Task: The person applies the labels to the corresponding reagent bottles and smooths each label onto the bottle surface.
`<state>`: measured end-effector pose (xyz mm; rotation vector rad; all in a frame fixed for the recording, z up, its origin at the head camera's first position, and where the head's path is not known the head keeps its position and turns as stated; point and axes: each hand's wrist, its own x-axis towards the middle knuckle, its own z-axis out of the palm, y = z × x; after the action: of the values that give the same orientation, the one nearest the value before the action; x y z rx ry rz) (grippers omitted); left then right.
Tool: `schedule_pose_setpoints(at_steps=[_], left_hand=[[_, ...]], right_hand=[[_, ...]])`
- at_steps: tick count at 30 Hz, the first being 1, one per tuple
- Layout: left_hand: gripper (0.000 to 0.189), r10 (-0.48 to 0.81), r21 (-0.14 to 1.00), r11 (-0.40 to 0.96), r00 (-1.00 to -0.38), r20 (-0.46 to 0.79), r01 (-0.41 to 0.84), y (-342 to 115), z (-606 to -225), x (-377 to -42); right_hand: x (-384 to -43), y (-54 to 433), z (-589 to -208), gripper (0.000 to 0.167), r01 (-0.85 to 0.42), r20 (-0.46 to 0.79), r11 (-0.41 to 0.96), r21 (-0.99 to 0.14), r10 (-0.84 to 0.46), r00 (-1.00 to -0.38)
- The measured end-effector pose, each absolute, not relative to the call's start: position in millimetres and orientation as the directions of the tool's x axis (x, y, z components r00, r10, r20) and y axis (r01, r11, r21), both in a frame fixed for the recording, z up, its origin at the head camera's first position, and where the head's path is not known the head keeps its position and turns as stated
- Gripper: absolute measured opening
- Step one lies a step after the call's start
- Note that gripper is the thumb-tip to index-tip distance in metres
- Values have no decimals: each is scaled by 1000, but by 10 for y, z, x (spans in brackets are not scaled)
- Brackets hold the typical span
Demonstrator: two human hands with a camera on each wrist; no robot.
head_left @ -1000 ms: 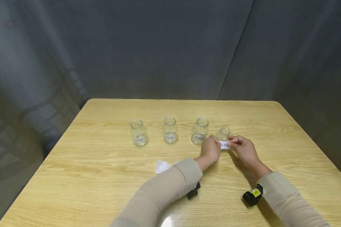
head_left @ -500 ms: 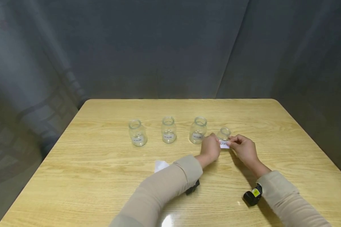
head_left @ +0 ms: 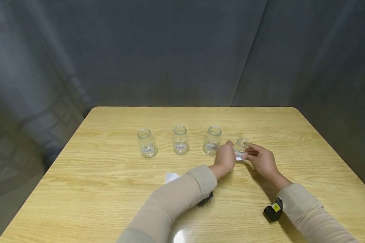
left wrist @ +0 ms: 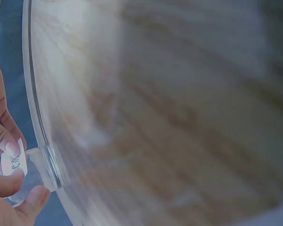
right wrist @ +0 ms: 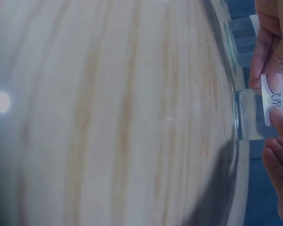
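Note:
A small clear glass jar (head_left: 241, 143) stands upright at the right end of a row of jars, with both hands around its front. A white paper label (right wrist: 269, 101) with dark handwriting lies against its side, slightly bent at one edge. My left hand (head_left: 225, 158) holds the label's left part with its thumb on the paper, and its fingers are largely hidden in the head view. From the other side, my right hand (head_left: 265, 163) grips the label's right end, thumb on the paper and index finger along the jar near its neck.
Three larger glass jars, left (head_left: 147, 145), middle (head_left: 180, 140) and right (head_left: 212, 140), carry similar white labels. The right one stands close to my left hand. A white piece of paper (head_left: 171, 177) lies on the wooden table (head_left: 115, 189), partly behind the left sleeve.
The label has tipped back, so its writing shows less in the head view. My right index finger has risen toward the jar's neck, and the left hand's top has lifted a little.

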<state>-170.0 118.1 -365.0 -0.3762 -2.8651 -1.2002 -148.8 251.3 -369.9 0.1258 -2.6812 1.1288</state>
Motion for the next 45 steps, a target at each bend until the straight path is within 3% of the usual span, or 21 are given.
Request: schedule_pose_setpoints(at_steps=[8,13,27,32,38,45], left_hand=[[27,262,654,707,-959,113,270,1149,-3636,-1730],[32,278,602,740,-952,130,299,1132,-3628,-1733],[21,306,540,762,-934,185,357,1077,-3643,-1754],[19,352,564,726,-917,185,393,1065,-3662,-1761],[22,336,620,702,-931,145,350,1045,-3668,-1793],[34,338,693,682,-941,-13,236,957,-3676,-1738]], right_hand=[[-1524,2503,-3733,42,-236,302,705,-668,-33,-953],[-1530,2492,-3738,39,-213,278,710,-671,-25,-960],[-1522,2471,-3738,37,-185,247,678,-711,-6,-969],[-1502,2499,-3731,36,-171,220,651,-740,-7,-976],[-1519,2542,-3705,38,-159,159,601,-783,-54,-986],[-1486,2602,-3682,37,-108,87,681,-724,-65,-994]])
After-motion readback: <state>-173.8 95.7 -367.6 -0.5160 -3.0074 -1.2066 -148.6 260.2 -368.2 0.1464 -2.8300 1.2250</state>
